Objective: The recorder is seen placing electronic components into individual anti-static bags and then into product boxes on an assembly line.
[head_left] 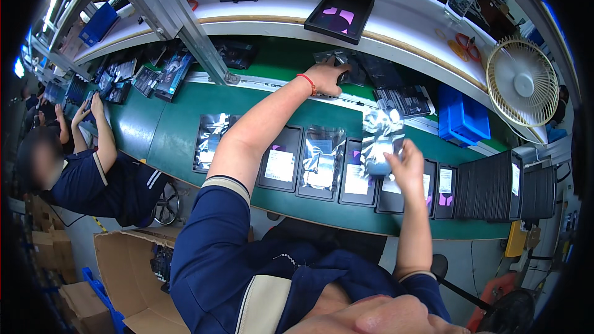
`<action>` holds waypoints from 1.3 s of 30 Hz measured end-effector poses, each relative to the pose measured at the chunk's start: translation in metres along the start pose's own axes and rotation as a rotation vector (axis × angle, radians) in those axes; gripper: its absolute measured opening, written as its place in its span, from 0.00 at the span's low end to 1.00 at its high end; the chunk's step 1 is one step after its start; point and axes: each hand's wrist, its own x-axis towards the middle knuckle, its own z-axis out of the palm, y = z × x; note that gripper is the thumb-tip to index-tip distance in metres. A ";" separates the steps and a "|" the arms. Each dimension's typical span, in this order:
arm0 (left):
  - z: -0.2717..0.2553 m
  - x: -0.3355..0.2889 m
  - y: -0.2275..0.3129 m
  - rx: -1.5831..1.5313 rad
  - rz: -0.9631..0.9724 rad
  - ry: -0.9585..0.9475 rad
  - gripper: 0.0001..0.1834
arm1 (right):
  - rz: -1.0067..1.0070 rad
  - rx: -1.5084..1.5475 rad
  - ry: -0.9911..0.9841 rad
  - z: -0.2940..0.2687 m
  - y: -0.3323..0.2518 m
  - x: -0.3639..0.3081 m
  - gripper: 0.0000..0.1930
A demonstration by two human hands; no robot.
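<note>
My left hand (325, 78), with a red cord bracelet at its wrist, reaches far forward onto the green conveyor strip. Its thumb and fingers are apart, touching a dark shiny bag (354, 73). My right hand (406, 166) pinches the lower edge of a silvery antistatic bag (382, 136), raised above the row of trays. Below it lie shallow black trays with white labels and pink shapes, one of them an open tray (279, 166). Another silvery bag (322, 159) rests on a tray, and a further silvery bag (212, 142) lies at the row's left end.
A stack of black trays (489, 187) stands at the right. Behind it are a blue bin (461, 117) and a cream fan (523, 80). The shelf holds a black tray (339, 15) and orange scissors (470, 48). A metal post (176, 21) rises left; a co-worker (80, 173) sits beyond.
</note>
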 end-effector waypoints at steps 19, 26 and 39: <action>0.038 -0.008 0.000 0.283 -0.008 0.272 0.23 | -0.348 -0.798 0.070 0.065 -0.028 -0.103 0.22; 0.017 -0.004 -0.001 0.517 0.299 0.130 0.10 | -0.422 -0.500 0.118 0.018 -0.029 -0.102 0.24; -0.003 -0.103 -0.022 0.037 0.123 0.754 0.03 | -0.098 -0.866 0.003 -0.101 0.090 -0.110 0.30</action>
